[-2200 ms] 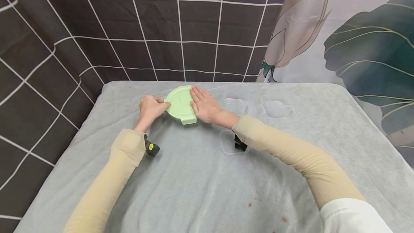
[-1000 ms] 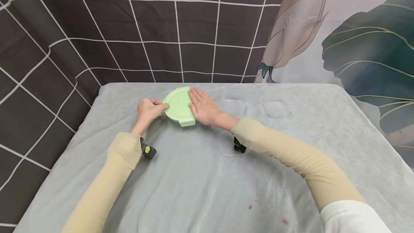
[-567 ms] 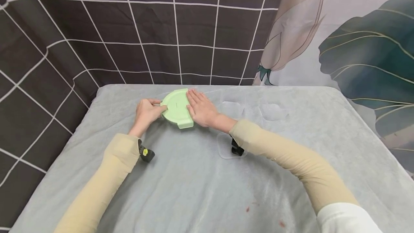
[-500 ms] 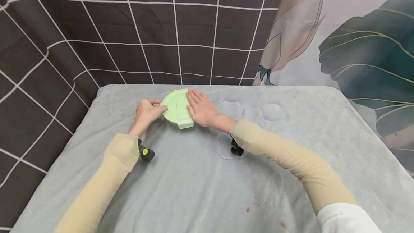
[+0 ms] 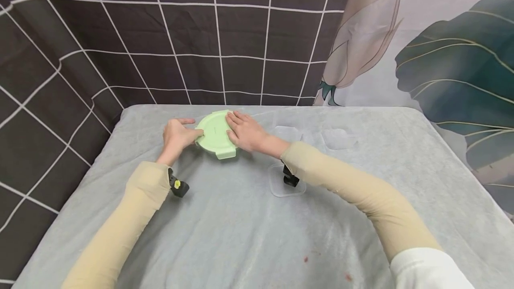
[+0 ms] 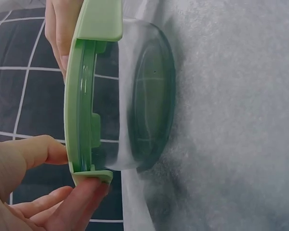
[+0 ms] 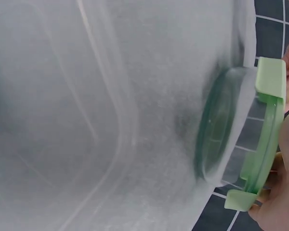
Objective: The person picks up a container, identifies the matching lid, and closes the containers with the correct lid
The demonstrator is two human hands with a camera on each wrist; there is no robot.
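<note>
A round food container with a light green snap lid [image 5: 213,136] stands toward the far left of the cloth. Its clear glass bowl [image 6: 151,91] shows below the lid in both wrist views. My left hand [image 5: 175,137] pinches the lid's left side: the thumb [image 6: 50,150] is on the top edge and the fingers [image 6: 79,202] are against a side latch [image 6: 97,175]. My right hand [image 5: 250,134] lies flat over the right part of the lid, covering it there. Another latch [image 5: 226,153] hangs at the near side, angled outward from the bowl.
Clear squarish plastic pieces rest right of the container: two farther back [image 5: 339,138] [image 5: 288,133] and one nearer [image 5: 283,189], under my right wrist. Grey cloth [image 5: 209,235] covers the table. Dark gridded fabric [image 5: 192,26] hangs behind and to the left.
The container and both hands have shifted slightly left. My right hand has slid farther over the lid, and my left index finger now extends away from its edge.
</note>
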